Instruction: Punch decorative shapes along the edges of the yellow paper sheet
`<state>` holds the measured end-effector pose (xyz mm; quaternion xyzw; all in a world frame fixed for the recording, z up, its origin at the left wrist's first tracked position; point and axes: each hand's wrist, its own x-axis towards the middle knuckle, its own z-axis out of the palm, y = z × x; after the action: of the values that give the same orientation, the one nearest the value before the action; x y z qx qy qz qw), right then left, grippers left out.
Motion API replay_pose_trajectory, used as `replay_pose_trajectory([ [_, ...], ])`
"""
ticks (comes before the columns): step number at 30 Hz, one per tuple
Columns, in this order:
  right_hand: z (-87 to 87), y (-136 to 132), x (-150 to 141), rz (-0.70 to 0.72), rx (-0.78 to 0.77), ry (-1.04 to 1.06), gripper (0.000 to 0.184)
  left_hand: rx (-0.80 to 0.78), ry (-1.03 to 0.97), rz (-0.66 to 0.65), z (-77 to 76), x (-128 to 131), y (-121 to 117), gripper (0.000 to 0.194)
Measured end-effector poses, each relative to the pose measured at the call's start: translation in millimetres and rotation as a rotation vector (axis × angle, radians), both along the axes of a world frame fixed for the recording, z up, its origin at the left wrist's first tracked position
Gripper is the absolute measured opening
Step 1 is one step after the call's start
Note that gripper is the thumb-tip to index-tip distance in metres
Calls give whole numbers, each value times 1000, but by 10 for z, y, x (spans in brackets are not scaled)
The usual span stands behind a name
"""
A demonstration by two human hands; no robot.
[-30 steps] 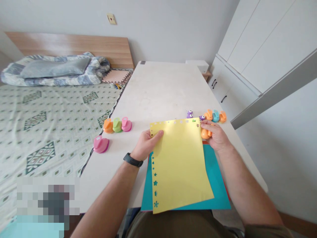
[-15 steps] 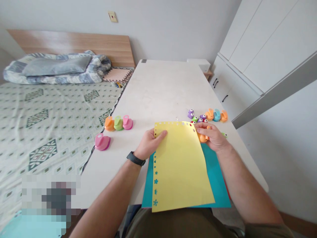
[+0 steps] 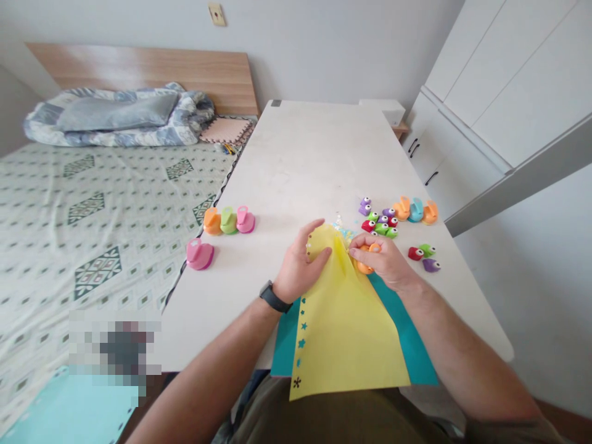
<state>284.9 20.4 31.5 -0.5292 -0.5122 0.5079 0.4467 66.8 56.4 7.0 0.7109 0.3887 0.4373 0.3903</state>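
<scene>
A yellow sheet of paper (image 3: 349,333) with punched shapes along its left edge lies before me, its top buckled into a raised fold. My left hand (image 3: 308,262) has the sheet's upper left edge between thumb and fingers, loosely, the index finger stretched past the top. In my right hand (image 3: 382,259) is an orange craft punch (image 3: 364,266), against the sheet's upper right edge; the fingertips pinch near that edge. Part of the punch is hidden by the fingers. Under the yellow sheet sits teal paper (image 3: 419,364). Small punched-out bits (image 3: 343,229) are scattered just beyond the top edge.
Small eyed punches (image 3: 382,228) cluster to the right, near larger orange and blue punches (image 3: 416,211). More small punches (image 3: 423,254) sit nearer the edge. At left are a row of three punches (image 3: 229,221) and a pink one (image 3: 200,254). A bed (image 3: 115,191) adjoins the white table (image 3: 305,160).
The yellow sheet has gone from flat to buckled near its top. My left hand has loosened and spread its fingers. My right hand and the punch shifted slightly inward. The camera view moved a little.
</scene>
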Motion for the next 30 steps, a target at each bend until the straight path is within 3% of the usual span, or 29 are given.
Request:
replay_pose_trajectory([
  [3, -3, -8, -39, -1, 15, -39, 20, 27, 106, 1, 40, 6, -12, 20],
  [10, -45, -13, -88, 32, 99, -147, 18, -101, 138, -18, 77, 47, -57, 29],
  [25, -37, 4, -99, 36, 164, -288, 12, -112, 166, -9, 41, 51, -54, 23],
  [30, -63, -4, -78, -33, 99, -226, 18, -121, 169, 0, 49, 40, -40, 21],
])
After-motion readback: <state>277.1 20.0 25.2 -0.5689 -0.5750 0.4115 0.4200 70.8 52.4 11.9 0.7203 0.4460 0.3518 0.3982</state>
